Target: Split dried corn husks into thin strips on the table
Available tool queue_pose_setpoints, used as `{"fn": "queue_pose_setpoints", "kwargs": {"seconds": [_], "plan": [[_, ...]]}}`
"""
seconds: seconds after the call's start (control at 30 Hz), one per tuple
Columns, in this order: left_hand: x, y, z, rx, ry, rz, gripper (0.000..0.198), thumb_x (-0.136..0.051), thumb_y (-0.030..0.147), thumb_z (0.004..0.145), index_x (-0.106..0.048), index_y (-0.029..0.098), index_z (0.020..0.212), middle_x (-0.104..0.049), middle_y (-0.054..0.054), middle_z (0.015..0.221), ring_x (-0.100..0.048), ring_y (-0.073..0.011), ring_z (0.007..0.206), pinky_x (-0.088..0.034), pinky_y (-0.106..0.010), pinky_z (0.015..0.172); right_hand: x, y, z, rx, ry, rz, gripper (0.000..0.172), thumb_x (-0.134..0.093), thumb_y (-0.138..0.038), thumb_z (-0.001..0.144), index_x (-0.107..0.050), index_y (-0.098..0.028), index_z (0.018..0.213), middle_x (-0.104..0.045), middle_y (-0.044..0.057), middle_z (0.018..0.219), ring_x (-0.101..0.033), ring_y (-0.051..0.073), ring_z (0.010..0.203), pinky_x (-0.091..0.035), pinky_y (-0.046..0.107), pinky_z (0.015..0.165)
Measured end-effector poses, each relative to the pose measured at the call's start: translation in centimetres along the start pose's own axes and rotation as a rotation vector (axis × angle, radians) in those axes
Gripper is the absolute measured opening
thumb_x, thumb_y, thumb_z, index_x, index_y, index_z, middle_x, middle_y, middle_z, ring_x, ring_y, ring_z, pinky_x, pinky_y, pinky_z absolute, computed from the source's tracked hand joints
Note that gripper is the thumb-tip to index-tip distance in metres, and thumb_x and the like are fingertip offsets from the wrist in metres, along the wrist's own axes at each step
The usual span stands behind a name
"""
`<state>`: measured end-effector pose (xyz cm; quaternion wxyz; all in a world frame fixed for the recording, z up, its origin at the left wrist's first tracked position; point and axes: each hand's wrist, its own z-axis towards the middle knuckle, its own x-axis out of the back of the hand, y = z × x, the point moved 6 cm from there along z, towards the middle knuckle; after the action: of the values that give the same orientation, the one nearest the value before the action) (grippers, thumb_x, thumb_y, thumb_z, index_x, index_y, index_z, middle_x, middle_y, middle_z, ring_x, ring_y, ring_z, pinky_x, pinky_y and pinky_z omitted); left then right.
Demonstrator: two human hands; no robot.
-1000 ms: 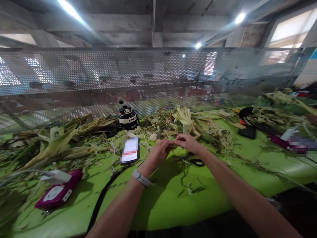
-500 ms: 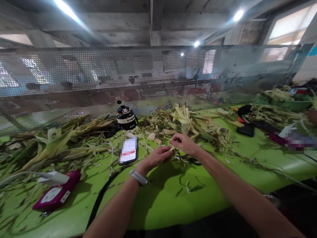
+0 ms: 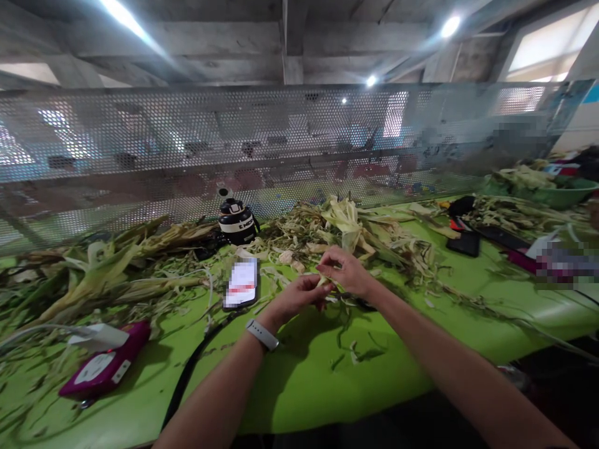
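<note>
My left hand point(image 3: 299, 297), with a white band on its wrist, pinches a small pale strip of corn husk point(image 3: 322, 281) over the green table. Close beside it, my right hand point(image 3: 349, 272) has its thumb and fingers closed on the same strip; fingers partly hide it. Just behind the hands lies a heap of dry husks point(image 3: 299, 227), with a large pale yellow husk point(image 3: 345, 221) on top. Small green scraps point(image 3: 358, 353) are scattered on the table in front of my hands.
A phone point(image 3: 241, 284) lies left of my hands, near a black flask point(image 3: 235, 223). A purple power box point(image 3: 107, 362) with a white charger is at left. More husks point(image 3: 88, 280) cover the far left. A perforated metal screen point(image 3: 187, 143) stands behind; a green basin point(image 3: 561, 194) is at right.
My fingers have drawn closer together around the husk strip. The left hand has turned slightly, and the right has shifted a little left. A person's hand at the far right has largely left view.
</note>
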<state>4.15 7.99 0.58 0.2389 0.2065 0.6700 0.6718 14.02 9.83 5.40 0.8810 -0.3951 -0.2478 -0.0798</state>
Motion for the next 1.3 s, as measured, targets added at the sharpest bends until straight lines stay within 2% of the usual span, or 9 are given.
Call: {"fn": "queue_pose_setpoints", "kwargs": {"seconds": [0.1, 0.27, 0.43, 0.67, 0.83, 0.97, 1.07, 1.2, 1.3], "plan": [[-0.1, -0.3, -0.1, 0.054, -0.041, 0.049, 0.035, -0.07, 0.045, 0.066, -0.055, 0.013, 0.065, -0.053, 0.003, 0.053, -0.052, -0.0086, 0.048, -0.042, -0.023, 0.052, -0.4, 0.1, -0.1, -0.029, -0.016, -0.01, 0.018, -0.056, -0.031, 0.08, -0.054, -0.017, 0.07, -0.051, 0.001, 0.073, -0.049, 0.014, 0.071, -0.039, 0.026, 0.066], [1.1, 0.2, 0.1, -0.023, 0.152, -0.018, 0.037, -0.069, 0.047, 0.065, -0.051, 0.015, 0.063, -0.051, 0.005, 0.052, -0.049, -0.0063, 0.047, -0.039, -0.02, 0.05, 0.8, 1.2, -0.1, -0.238, 0.059, 0.02, 0.031, -0.048, -0.045, 0.083, -0.05, -0.018, 0.068, -0.047, -0.003, 0.061, -0.044, 0.011, 0.057, -0.034, 0.024, 0.055], [1.3, 0.5, 0.2, -0.05, 0.191, -0.018, 0.037, -0.068, 0.048, 0.065, -0.053, 0.015, 0.067, -0.052, 0.005, 0.054, -0.051, -0.0073, 0.049, -0.04, -0.021, 0.052, -0.1, 2.1, -0.1, -0.317, -0.118, -0.006, 0.042, -0.043, -0.05, 0.082, -0.038, -0.019, 0.054, -0.034, -0.005, 0.051, -0.033, 0.009, 0.05, -0.026, 0.024, 0.049], [0.5, 0.7, 0.0, -0.032, 0.122, -0.074, 0.034, -0.074, 0.041, 0.061, -0.055, 0.013, 0.069, -0.058, 0.003, 0.056, -0.052, -0.0076, 0.052, -0.042, -0.021, 0.055, 0.8, 2.3, 0.1, -0.289, 0.109, -0.021, 0.043, -0.045, -0.049, 0.08, -0.034, -0.019, 0.05, -0.031, -0.004, 0.048, -0.031, 0.009, 0.049, -0.024, 0.024, 0.048], [1.8, 0.3, 0.5, -0.102, 0.319, -0.349, 0.037, -0.079, 0.038, 0.055, -0.057, 0.014, 0.075, -0.062, 0.003, 0.065, -0.058, -0.0098, 0.06, -0.046, -0.025, 0.068, 1.6, 3.3, -0.5, -0.491, 0.162, 0.246, 0.038, -0.041, -0.047, 0.08, -0.045, -0.02, 0.055, -0.037, -0.004, 0.042, -0.032, 0.009, 0.038, -0.024, 0.023, 0.039], [3.0, 0.5, 0.7, -0.194, 0.42, -0.435, 0.036, -0.078, 0.034, 0.057, -0.057, 0.015, 0.078, -0.068, -0.001, 0.078, -0.061, -0.0126, 0.079, -0.042, -0.026, 0.082, 0.2, 2.9, -0.8, -0.48, 0.003, 0.215, 0.023, -0.049, -0.031, 0.074, -0.051, -0.018, 0.055, -0.048, -0.002, 0.046, -0.042, 0.01, 0.042, -0.033, 0.022, 0.042], [3.0, 0.7, 0.7, -0.251, 0.414, -0.39, 0.033, -0.076, 0.034, 0.06, -0.055, 0.016, 0.077, -0.068, -0.001, 0.079, -0.06, -0.0122, 0.077, -0.042, -0.025, 0.077, -2.0, 2.5, -1.0, -0.471, -0.159, 0.314, 0.019, -0.052, -0.034, 0.074, -0.057, -0.017, 0.068, -0.059, 0.001, 0.061, -0.049, 0.01, 0.05, -0.04, 0.022, 0.048], [2.6, 0.9, 0.8, -0.279, 0.393, -0.33, 0.031, -0.074, 0.036, 0.063, -0.056, 0.015, 0.077, -0.065, 0.001, 0.071, -0.056, -0.0098, 0.064, -0.041, -0.024, 0.066, -3.3, 2.7, -1.0, -0.467, -0.185, 0.473, 0.03, -0.055, -0.047, 0.073, -0.053, -0.017, 0.073, -0.056, -0.002, 0.059, -0.046, 0.008, 0.046, -0.039, 0.022, 0.047], [3.0, 1.1, 0.7, -0.281, 0.423, -0.318, 0.031, -0.075, 0.036, 0.061, -0.059, 0.014, 0.076, -0.064, 0.002, 0.069, -0.057, -0.0106, 0.069, -0.041, -0.024, 0.071, -3.3, 2.9, -0.9, -0.43, -0.165, 0.471, 0.035, -0.056, -0.051, 0.073, -0.048, -0.017, 0.067, -0.049, -0.005, 0.052, -0.043, 0.008, 0.045, -0.037, 0.021, 0.047]]}}
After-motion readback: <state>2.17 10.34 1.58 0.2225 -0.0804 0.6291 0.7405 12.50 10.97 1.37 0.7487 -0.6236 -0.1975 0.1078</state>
